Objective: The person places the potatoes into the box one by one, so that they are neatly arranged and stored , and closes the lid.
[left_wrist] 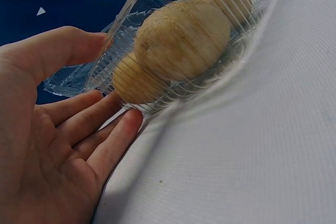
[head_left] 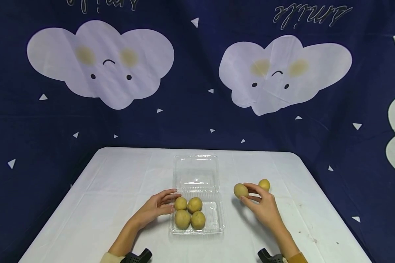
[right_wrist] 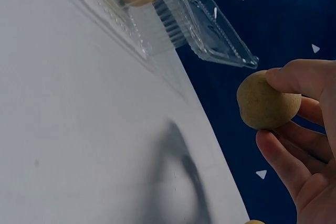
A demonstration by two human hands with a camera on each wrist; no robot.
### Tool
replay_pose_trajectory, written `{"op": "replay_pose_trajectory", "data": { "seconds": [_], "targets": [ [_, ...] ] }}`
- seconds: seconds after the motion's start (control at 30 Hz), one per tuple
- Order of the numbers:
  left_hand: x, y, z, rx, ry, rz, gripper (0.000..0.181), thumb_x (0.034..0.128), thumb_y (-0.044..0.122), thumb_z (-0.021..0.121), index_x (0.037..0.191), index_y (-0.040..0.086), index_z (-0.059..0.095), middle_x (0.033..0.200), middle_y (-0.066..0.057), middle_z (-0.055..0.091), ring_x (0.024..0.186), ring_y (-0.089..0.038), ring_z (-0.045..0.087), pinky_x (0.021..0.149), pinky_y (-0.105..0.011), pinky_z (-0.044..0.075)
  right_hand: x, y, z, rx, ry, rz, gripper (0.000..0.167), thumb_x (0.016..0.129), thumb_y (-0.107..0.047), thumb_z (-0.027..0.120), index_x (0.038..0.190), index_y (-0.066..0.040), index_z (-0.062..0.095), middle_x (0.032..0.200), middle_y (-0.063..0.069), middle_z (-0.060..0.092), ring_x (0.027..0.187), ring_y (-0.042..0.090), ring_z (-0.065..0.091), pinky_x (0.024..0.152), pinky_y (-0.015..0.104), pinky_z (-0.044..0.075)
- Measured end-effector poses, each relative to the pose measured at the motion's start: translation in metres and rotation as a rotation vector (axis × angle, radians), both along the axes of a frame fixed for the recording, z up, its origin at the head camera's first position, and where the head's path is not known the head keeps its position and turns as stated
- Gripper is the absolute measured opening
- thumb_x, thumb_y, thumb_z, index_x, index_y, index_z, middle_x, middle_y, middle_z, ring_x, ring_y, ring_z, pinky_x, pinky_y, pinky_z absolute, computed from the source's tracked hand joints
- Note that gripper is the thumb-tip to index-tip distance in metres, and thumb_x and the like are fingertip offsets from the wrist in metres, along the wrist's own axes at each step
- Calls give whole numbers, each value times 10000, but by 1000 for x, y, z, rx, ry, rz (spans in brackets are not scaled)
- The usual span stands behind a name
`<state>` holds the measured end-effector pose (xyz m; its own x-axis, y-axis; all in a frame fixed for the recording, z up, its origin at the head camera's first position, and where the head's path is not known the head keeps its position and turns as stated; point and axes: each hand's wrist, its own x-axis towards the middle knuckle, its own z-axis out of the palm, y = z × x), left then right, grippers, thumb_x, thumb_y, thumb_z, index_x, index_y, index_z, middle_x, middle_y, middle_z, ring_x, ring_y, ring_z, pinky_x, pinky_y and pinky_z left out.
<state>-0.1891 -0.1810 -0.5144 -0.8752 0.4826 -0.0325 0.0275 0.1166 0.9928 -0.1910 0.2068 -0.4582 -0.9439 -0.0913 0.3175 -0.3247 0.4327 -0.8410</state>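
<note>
A clear plastic clamshell box [head_left: 214, 219] lies with its lid [head_left: 196, 171] raised at the far side. Several round, tan-yellow potatoes [head_left: 182, 219] sit together in its left part. My left hand [head_left: 156, 207] touches the box's left side, with relaxed fingers; in the left wrist view, the thumb [left_wrist: 79, 45] meets the rim and the fingertips rest at the outer wall. To the right of the box, my right hand [head_left: 261, 205] pinches one potato [head_left: 241, 190] between thumb and fingers, held above the table. Another potato [head_left: 264, 185] lies just behind that hand, partly covered by it.
The white-covered table [head_left: 125, 175] has a far edge that meets a dark blue cloth [head_left: 191, 124] printed with clouds and triangles. Small dark specks dot the cover on the right. Black wrist cameras [head_left: 137, 256] show at the bottom edge.
</note>
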Motion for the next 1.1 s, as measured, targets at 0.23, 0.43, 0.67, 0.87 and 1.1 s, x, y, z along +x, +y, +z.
{"op": "replay_pose_trajectory", "data": {
  "seconds": [0.23, 0.43, 0.67, 0.87, 1.1],
  "targets": [
    [-1, 0, 1, -19, -4, 14, 628, 901, 171, 608, 1456, 127, 317, 1454, -58, 458, 1359, -305, 394, 1008, -323, 426, -12, 0, -23, -18, 39, 29, 481, 765, -173, 784, 1209, -100, 616, 1158, 34, 648, 1016, 69, 618, 818, 274, 554],
    [0, -1, 2, -26, 2, 17, 639, 897, 177, 614, 1458, 120, 313, 1452, -60, 460, 1356, -306, 400, 1028, -357, 422, -14, -4, -25, -22, 73, 71, 478, 778, -200, 772, 1212, -86, 607, 1155, 69, 644, 1026, 73, 615, 814, 271, 553],
    [0, 0, -1, -13, 3, 4, 606, 908, 149, 597, 1450, 128, 326, 1456, -61, 456, 1357, -303, 397, 988, -290, 420, -12, -12, -29, -54, 48, 85, 481, 774, -195, 775, 1215, -97, 609, 1175, 58, 642, 1035, 94, 618, 820, 270, 553],
    [0, 0, -2, -2, -3, 5, 607, 906, 143, 597, 1450, 125, 327, 1454, -70, 457, 1357, -309, 396, 979, -280, 431, -8, -21, -29, -70, 9, 92, 485, 764, -198, 785, 1213, -134, 613, 1173, 1, 641, 1044, 92, 617, 826, 254, 549],
    [0, 0, -1, -8, -2, 7, 607, 904, 148, 599, 1448, 133, 331, 1454, -69, 457, 1354, -307, 400, 984, -287, 423, -7, -35, -28, -53, 9, 116, 466, 760, -206, 789, 1194, -190, 618, 1159, -14, 646, 1056, 127, 624, 817, 257, 552]
  ]
}}
